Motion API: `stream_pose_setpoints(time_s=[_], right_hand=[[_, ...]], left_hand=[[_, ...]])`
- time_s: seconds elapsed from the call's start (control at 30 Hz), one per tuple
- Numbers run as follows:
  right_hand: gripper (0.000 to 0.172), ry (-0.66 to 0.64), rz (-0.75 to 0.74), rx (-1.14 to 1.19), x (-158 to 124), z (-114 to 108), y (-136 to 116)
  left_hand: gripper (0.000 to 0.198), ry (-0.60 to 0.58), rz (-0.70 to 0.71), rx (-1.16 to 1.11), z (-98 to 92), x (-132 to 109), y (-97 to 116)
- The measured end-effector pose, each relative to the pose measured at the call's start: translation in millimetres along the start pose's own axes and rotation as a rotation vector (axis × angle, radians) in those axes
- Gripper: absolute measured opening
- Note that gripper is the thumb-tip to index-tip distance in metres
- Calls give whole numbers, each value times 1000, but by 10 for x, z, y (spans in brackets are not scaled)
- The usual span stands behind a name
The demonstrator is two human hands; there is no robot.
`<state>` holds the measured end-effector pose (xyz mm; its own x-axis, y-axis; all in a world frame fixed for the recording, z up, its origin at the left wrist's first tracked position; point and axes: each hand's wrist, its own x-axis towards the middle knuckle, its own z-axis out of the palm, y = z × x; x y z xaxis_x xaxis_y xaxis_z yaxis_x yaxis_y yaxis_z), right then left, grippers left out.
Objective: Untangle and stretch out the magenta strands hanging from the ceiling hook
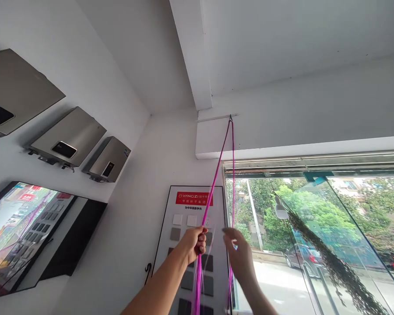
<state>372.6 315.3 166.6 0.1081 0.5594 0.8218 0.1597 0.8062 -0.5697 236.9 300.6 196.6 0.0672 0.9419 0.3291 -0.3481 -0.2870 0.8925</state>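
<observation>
Fingers (202, 244) of left hand (194, 245) clasp pink cord (216, 175) under white ceiling (282, 43); right hand (238, 256) unclear.

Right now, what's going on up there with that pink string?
A person is handling a pink string that runs up to a small hook under the ceiling beam and hangs back down in two strands. The left hand is closed around the left strand, with loose ends trailing below it. The right hand is blurred, close beside the other strand; I cannot tell whether it grips it. A sample board hangs on the wall behind the hands.
</observation>
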Motion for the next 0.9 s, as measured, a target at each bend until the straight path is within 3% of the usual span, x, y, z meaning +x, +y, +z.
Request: stream_pose_setpoints(time_s=[0.1, 0.2, 0.33, 0.43, 0.57, 0.63, 0.73, 0.83, 0.9], right_hand=[[41, 73, 282, 394, 425, 40, 59], [39, -24, 462, 601, 685, 212, 79], [43, -188, 402, 761, 782, 366, -77], [29, -159, 336, 762, 739, 414, -241], [15, -40, 280, 599, 564, 466, -346], [14, -8, 235, 507, 463, 468, -357], [17, 38, 152, 337, 358, 421, -372], [26, 107, -18, -274, 289, 362, -406], [40, 65, -96, -686, 217, 337, -426]], left_hand=[[31, -152, -64, -103, -35, -128, 61], [33, -242, -108, -139, -21, -220, 115], [29, -256, -175, -90, -22, -275, 51], [27, -163, -173, -12, -115, -288, -80], [18, 105, -55, 146, -269, -242, -147], [19, 204, 44, 209, -270, -182, -55], [23, 232, 177, 286, -112, -54, 215], [30, 230, 255, 341, 185, 122, 473], [30, 230, 250, 354, 390, 265, 558]])
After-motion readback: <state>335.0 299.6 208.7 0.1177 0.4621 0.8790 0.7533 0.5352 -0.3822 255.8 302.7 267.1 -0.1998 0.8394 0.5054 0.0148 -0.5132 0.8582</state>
